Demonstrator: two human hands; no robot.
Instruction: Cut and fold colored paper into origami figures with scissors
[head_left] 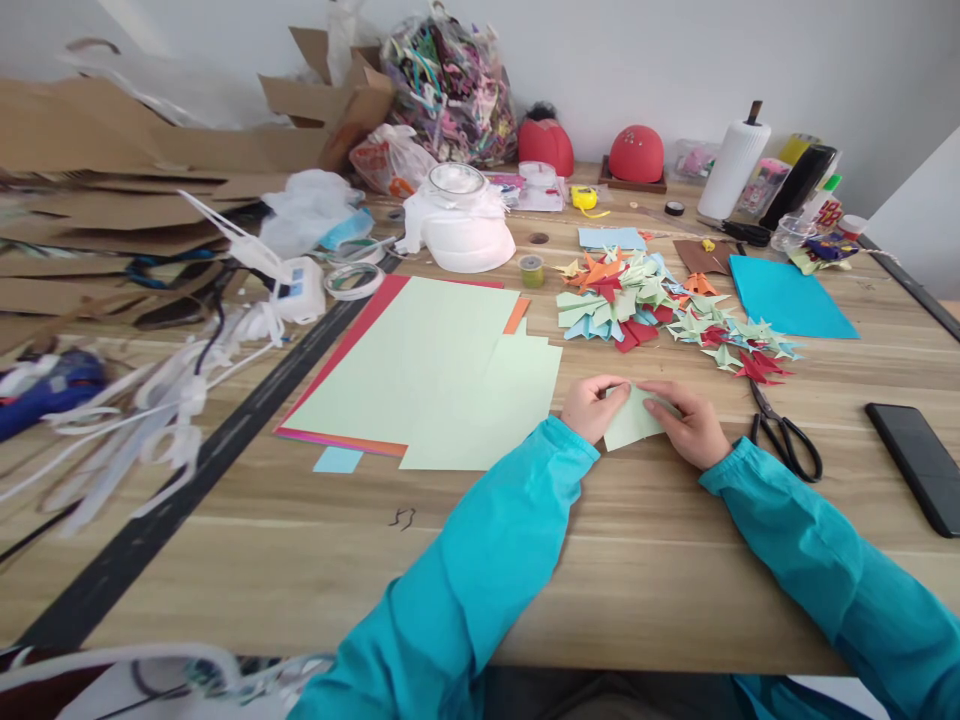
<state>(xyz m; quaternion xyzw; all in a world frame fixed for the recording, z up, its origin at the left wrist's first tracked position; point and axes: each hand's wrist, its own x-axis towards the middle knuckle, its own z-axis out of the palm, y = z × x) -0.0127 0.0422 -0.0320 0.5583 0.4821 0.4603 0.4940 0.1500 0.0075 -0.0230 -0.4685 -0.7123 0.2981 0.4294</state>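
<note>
A small pale green square of paper (628,424) is held between both hands just above the wooden table. My left hand (595,405) pinches its upper left edge between thumb and fingers. On the other side, my right hand (691,420) grips the upper right edge, thumb on top. Left of the hands lies a stack of large sheets, pale green paper (420,370) on top with red and orange edges showing. Beyond the hands is a pile of folded paper cranes (637,295) in green, red, blue and orange. Black-handled scissors (787,437) rest beside my right wrist.
A black phone (916,468) lies at the right. Bright blue paper (791,298) is behind the scissors. White cables (172,400), a glue gun (56,388) and flattened cardboard (112,210) crowd the left. At the back stand a cloth-wrapped jar (463,225) and a white roll (733,170).
</note>
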